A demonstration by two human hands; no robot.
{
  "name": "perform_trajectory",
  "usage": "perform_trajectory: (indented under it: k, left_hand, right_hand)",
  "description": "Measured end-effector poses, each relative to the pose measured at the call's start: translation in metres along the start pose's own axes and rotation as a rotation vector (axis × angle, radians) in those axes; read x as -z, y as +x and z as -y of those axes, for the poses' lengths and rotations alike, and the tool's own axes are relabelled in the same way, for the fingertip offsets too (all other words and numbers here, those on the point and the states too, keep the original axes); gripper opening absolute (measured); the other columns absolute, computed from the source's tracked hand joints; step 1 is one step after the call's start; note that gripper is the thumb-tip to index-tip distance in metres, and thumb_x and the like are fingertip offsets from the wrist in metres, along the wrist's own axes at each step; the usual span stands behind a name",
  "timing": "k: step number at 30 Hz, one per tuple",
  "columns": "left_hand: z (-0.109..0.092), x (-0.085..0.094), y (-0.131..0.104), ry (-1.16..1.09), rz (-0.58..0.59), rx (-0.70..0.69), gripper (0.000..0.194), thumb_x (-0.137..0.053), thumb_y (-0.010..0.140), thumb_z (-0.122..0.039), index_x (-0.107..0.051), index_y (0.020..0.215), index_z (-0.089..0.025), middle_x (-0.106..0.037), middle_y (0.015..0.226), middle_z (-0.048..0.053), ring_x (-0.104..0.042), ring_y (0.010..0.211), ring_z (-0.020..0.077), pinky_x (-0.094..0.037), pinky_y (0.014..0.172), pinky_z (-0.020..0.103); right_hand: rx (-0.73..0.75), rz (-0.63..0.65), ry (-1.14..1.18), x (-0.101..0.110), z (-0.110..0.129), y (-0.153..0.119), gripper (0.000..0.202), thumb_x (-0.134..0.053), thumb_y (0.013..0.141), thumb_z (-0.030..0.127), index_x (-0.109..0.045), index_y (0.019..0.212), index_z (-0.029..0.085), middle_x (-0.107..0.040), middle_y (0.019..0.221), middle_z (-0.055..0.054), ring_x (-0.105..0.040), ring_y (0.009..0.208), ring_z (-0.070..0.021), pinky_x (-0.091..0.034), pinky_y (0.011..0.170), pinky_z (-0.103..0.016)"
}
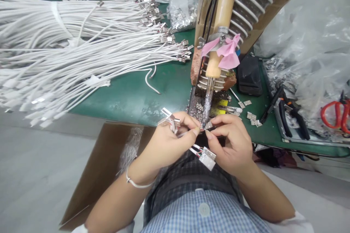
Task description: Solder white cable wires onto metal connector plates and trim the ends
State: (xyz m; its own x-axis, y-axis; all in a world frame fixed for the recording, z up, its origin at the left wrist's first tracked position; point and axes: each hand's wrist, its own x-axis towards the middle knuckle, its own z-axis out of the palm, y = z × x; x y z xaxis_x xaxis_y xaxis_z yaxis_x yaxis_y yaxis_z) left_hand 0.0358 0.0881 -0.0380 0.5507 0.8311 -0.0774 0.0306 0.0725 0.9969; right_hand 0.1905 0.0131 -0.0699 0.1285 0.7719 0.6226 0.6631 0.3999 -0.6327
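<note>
My left hand [175, 136] is closed round several white USB cables. Some of their metal USB plugs [169, 118] stick out above its knuckles, and other plugs [208, 158] hang below the fingers, with thin coloured wires showing behind them. My right hand [231, 140] pinches a small metal USB connector [208, 125] between thumb and fingertips. Both hands meet right at the tip of a soldering iron [209, 94], which is fixed pointing down and has a wooden handle [225, 3] with pink cloth tied on. Exactly where wire and connector touch is too small to make out.
Bundles of white cables [109, 51] cover the table's left side. Right of the iron lie loose connectors [253, 118], a black box [248, 74], black-handled cutters [294, 116] and red-handled scissors [337, 114] by plastic bags. A cardboard box [90, 174] stands below the table's edge.
</note>
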Motion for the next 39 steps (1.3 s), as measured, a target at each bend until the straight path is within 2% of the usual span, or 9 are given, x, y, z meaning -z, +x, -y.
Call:
perform_trajectory:
  k: [20, 27, 39]
  left_hand:
    - [0.0001, -0.0018, -0.0033, -0.001, -0.005, 0.057, 0.011, -0.062, 0.077, -0.004, -0.060, 0.069, -0.010, -0.068, 0.080, 0.000, -0.060, 0.067, 0.0032, -0.047, 0.059, 0.008]
    - [-0.0011, -0.0009, -0.0006, 0.004, -0.007, 0.034, 0.010, -0.062, 0.077, -0.005, -0.060, 0.070, -0.010, -0.068, 0.081, 0.000, -0.061, 0.070, 0.0030, -0.047, 0.061, 0.007]
    - [0.0001, -0.0007, -0.0014, 0.019, 0.002, 0.006, 0.009, -0.062, 0.078, -0.006, -0.060, 0.071, -0.011, -0.068, 0.083, 0.000, -0.061, 0.070, 0.0031, -0.048, 0.061, 0.007]
  right_hand:
    - [-0.015, 0.021, 0.013, -0.0002, -0.0008, -0.0008, 0.008, -0.062, 0.084, 0.007, -0.057, 0.085, 0.013, -0.057, 0.096, -0.006, -0.057, 0.093, -0.0110, -0.051, 0.082, -0.025]
    - [0.012, -0.011, -0.014, -0.0023, -0.0009, 0.0021, 0.010, -0.063, 0.084, 0.006, -0.056, 0.085, 0.013, -0.056, 0.094, -0.005, -0.057, 0.092, -0.0102, -0.051, 0.083, -0.024]
    - [-0.005, 0.013, 0.005, -0.0011, -0.0008, 0.0000, 0.010, -0.064, 0.083, 0.005, -0.058, 0.086, 0.013, -0.056, 0.099, -0.006, -0.056, 0.096, -0.0100, -0.050, 0.085, -0.024]
